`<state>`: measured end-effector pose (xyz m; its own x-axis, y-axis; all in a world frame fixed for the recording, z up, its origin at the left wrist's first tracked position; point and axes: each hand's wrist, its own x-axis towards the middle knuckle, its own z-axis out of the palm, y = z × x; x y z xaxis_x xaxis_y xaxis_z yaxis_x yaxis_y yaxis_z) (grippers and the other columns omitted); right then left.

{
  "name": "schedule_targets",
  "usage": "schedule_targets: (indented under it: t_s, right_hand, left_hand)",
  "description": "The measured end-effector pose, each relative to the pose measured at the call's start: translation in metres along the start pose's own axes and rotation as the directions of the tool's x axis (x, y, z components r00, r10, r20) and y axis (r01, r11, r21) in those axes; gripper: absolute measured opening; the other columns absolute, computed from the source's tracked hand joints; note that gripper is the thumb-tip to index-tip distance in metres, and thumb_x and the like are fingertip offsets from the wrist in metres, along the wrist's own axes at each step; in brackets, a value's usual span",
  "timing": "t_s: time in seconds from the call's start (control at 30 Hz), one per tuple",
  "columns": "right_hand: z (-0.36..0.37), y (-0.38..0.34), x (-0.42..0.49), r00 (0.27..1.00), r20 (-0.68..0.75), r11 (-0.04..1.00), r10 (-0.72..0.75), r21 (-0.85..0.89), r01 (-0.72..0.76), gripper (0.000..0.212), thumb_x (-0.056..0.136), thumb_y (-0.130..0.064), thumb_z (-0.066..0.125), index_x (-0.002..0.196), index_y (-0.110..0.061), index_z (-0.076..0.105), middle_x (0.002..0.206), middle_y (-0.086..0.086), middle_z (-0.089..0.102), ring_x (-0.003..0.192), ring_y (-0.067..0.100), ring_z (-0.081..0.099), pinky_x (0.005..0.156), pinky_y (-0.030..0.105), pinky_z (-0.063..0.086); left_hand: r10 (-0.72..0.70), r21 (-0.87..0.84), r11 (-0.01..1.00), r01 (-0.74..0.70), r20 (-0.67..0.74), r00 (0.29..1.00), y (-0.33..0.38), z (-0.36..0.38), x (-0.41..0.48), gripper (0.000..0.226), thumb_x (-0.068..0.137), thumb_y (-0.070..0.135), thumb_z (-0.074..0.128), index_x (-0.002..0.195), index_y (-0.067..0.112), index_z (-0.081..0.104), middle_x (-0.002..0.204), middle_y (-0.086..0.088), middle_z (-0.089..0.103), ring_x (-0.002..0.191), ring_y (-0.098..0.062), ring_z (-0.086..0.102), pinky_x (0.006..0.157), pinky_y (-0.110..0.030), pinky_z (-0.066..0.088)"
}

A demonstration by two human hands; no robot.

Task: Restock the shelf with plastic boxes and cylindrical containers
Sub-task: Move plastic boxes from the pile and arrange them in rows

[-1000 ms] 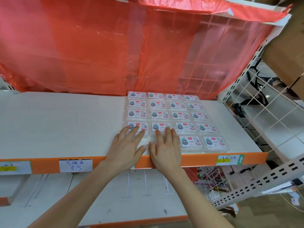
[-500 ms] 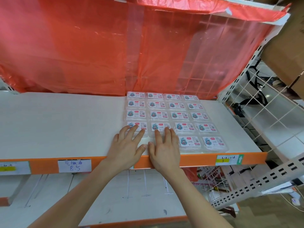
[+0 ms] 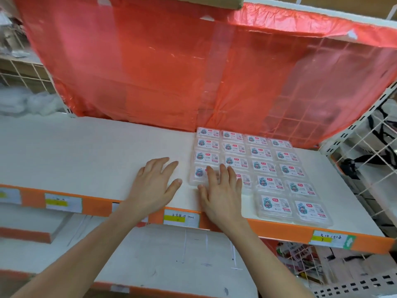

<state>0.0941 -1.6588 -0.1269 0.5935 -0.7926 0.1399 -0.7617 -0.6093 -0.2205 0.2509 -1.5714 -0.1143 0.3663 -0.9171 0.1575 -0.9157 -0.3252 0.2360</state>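
- The left hand (image 3: 154, 186) lies flat on the white shelf (image 3: 86, 151). Its fingers are straight and spread, and it holds nothing. It is just beside the left side of the boxes but does not touch them.
- The right hand (image 3: 221, 190) is also flat, with straight fingers. The fingers rest on top of the front-left boxes of the block, and nothing is gripped.
- The plastic boxes (image 3: 263, 165) lie flat on the right part of the shelf, in a tight block of four columns. Each one touches the next, and the labels face up.
- The two right columns come closer to the orange front edge (image 3: 279, 230) than the two left columns.
- The box under the right fingers (image 3: 198, 175) looks a little out of line with its column, but the hand covers part of it, so I am not sure.
- Behind the boxes a red plastic sheet (image 3: 150, 72) hangs down to the back of the shelf.
- Paper price labels (image 3: 181, 218) are fixed on the orange edge.
- At the right end stands a white wire grid (image 3: 365, 168).
- Below there is a lower shelf (image 3: 171, 254), white with some marks on it.
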Motion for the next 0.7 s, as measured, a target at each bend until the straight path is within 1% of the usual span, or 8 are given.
schedule_targets:
  t_s: [0.13, 0.2, 0.43, 0.53, 0.6, 0.67, 0.7]
  right_hand:
    - [0.006, -0.048, 0.018, 0.992, 0.036, 0.993, -0.117, 0.007, 0.117, 0.054, 0.095, -0.043, 0.032, 0.145, -0.022, 0.023, 0.153, 0.010, 0.017, 0.140, 0.027, 0.010, 0.110, 0.049, 0.013]
    - [0.011, -0.078, 0.025, 0.981, 0.055, 0.983, -0.184, 0.013, 0.184, 0.054, 0.096, -0.043, 0.031, 0.144, -0.022, 0.024, 0.152, 0.009, 0.018, 0.140, 0.026, 0.012, 0.110, 0.048, 0.015]
    - [0.032, -0.210, 0.042, 0.915, 0.115, 0.922, -0.386, 0.036, 0.384, 0.054, 0.096, -0.043, 0.031, 0.145, -0.021, 0.023, 0.151, 0.007, 0.021, 0.138, 0.024, 0.015, 0.109, 0.044, 0.017]
    - [0.044, -0.270, 0.043, 0.890, 0.113, 0.897, -0.442, 0.057, 0.438, 0.052, 0.096, -0.041, 0.032, 0.144, -0.020, 0.025, 0.148, 0.007, 0.026, 0.136, 0.024, 0.021, 0.106, 0.041, 0.023]
    - [0.054, -0.311, 0.042, 0.878, 0.112, 0.885, -0.465, 0.072, 0.459, 0.051, 0.096, -0.040, 0.032, 0.142, -0.020, 0.028, 0.146, 0.008, 0.028, 0.134, 0.025, 0.023, 0.104, 0.040, 0.025]
    - [0.062, -0.348, 0.041, 0.868, 0.119, 0.876, -0.482, 0.085, 0.475, 0.049, 0.096, -0.041, 0.033, 0.140, -0.020, 0.031, 0.145, 0.008, 0.031, 0.132, 0.026, 0.026, 0.102, 0.040, 0.027]
    - [0.067, -0.366, 0.040, 0.863, 0.123, 0.871, -0.491, 0.091, 0.482, 0.049, 0.096, -0.041, 0.034, 0.139, -0.020, 0.032, 0.143, 0.008, 0.032, 0.131, 0.026, 0.027, 0.102, 0.040, 0.027]
  left_hand:
    - [-0.153, 0.082, 0.985, 0.153, -0.005, 0.988, -0.045, -0.020, -0.019, 0.093, 0.066, 0.064, -0.005, 0.143, 0.025, 0.029, 0.149, -0.002, 0.028, 0.136, -0.020, 0.023, 0.105, -0.035, 0.025]
    - [-0.236, 0.098, 0.966, 0.238, -0.026, 0.971, -0.073, -0.030, -0.032, 0.098, 0.061, 0.064, -0.007, 0.143, 0.025, 0.030, 0.149, -0.001, 0.029, 0.135, -0.019, 0.023, 0.104, -0.035, 0.025]
    - [-0.420, 0.088, 0.898, 0.431, -0.120, 0.899, -0.186, -0.073, -0.087, 0.098, 0.062, 0.065, -0.002, 0.140, 0.022, 0.038, 0.145, -0.004, 0.035, 0.133, -0.021, 0.028, 0.104, -0.037, 0.027]
    - [-0.469, 0.070, 0.874, 0.481, -0.134, 0.873, -0.232, -0.093, -0.111, 0.098, 0.061, 0.066, -0.001, 0.140, 0.023, 0.037, 0.145, -0.003, 0.034, 0.134, -0.021, 0.026, 0.104, -0.036, 0.027]
    - [-0.479, 0.071, 0.867, 0.493, -0.151, 0.865, -0.264, -0.104, -0.125, 0.097, 0.062, 0.065, 0.000, 0.140, 0.021, 0.037, 0.144, -0.005, 0.036, 0.132, -0.022, 0.029, 0.102, -0.035, 0.029]
    - [-0.487, 0.083, 0.861, 0.502, -0.153, 0.860, -0.294, -0.115, -0.138, 0.092, 0.068, 0.065, 0.003, 0.140, 0.020, 0.036, 0.144, -0.006, 0.036, 0.132, -0.022, 0.030, 0.102, -0.035, 0.029]
    - [-0.493, 0.090, 0.856, 0.509, -0.151, 0.857, -0.309, -0.120, -0.145, 0.084, 0.074, 0.065, 0.009, 0.141, 0.020, 0.035, 0.145, -0.005, 0.035, 0.132, -0.022, 0.029, 0.103, -0.034, 0.028]
